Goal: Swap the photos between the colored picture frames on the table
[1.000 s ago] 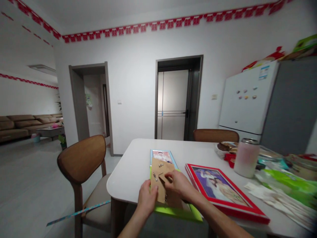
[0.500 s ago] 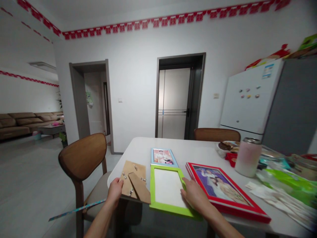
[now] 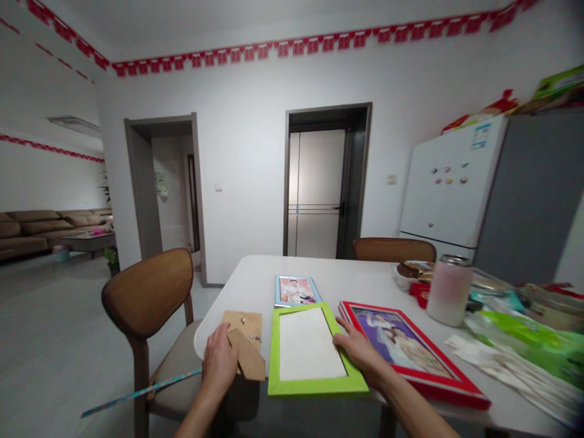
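Note:
My left hand (image 3: 221, 358) is closed on the left side of a brown picture-frame backing board (image 3: 252, 317), its fingers over the surface by the fold-out stand (image 3: 249, 356). Small metal clips dot the board. My right hand (image 3: 360, 348) grips the right edge of a lime-green picture frame (image 3: 275, 350), thumb on the border. Plain white fills the frame's opening, and its lower end reaches past the table's front edge. Behind it lies a light-blue framed photo (image 3: 296, 290). Right of my right hand rests a red framed photo (image 3: 406, 340) on a stack.
On the white table (image 3: 255, 274), a pinkish tumbler (image 3: 451, 289), white gloves or cloth (image 3: 497, 359) and a green plastic package (image 3: 520, 333) sit to the right. A wooden chair (image 3: 150, 292) stands at the left, with a thin blue patterned strip (image 3: 137, 394) near its seat.
My left hand has shifted from the backing board's left edge further over its surface, near the stand. The green frame has tilted slightly and moved a little left, with my right hand still on its edge.

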`<state>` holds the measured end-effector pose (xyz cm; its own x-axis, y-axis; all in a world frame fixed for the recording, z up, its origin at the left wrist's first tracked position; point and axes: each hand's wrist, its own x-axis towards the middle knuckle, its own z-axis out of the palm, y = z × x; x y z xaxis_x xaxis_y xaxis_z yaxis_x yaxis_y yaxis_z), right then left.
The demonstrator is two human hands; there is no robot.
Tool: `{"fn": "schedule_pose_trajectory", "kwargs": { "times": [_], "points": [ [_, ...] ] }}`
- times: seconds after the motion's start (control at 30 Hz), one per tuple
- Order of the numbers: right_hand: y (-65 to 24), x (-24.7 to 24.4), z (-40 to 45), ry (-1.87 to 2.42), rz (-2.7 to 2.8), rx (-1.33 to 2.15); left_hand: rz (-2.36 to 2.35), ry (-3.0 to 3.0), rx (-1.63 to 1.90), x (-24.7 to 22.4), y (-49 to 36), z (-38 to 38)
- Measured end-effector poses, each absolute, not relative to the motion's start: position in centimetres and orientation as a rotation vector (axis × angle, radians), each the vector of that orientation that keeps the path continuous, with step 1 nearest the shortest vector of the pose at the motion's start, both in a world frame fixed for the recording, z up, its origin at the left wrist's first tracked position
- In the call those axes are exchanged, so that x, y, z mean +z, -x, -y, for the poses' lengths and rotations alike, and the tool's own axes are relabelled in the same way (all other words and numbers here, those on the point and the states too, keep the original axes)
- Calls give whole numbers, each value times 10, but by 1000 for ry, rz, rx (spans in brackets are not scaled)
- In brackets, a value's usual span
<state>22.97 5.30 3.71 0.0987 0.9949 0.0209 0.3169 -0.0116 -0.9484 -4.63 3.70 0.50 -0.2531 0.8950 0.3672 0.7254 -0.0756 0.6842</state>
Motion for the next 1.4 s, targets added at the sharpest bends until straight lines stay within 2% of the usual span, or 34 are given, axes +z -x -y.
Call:
{"fn": "schedule_pose_trajectory", "kwargs": {
  "times": [0.13,0.23,0.4,0.5,0.67,0.8,0.93,1.2,1.3,1.4],
  "points": [
    [-218,52,-37,1173,1125,1350,-1685,-1983,1218,16,-21,-17],
    [-210,61,-30,1063,1062,1390,-1398,-2126,1248,29,-63,-4],
    [-214,60,-31,1122,1164,1332,-1256,-2458,1262,51,-79,3],
    [-224,51,-39,1301,1330,1149,-1337,-2386,1477,62,-57,1],
    [-237,34,-53,1745,1746,472,-1629,-1749,1753,51,4,-7],
    [-237,19,-57,1824,1959,226,-1675,-1474,1620,10,40,-12],
    [-234,9,-58,1876,2066,117,-1743,-1496,1459,-20,49,-12],
    [-230,8,-54,1840,2104,-36,-2009,-1828,1156,-4,44,6],
    [-215,12,-52,1679,2008,77,-2038,-1961,1143,0,38,10],
    [-188,12,-54,1551,1851,491,-1937,-2130,1158,2,29,9]
  ]
}}
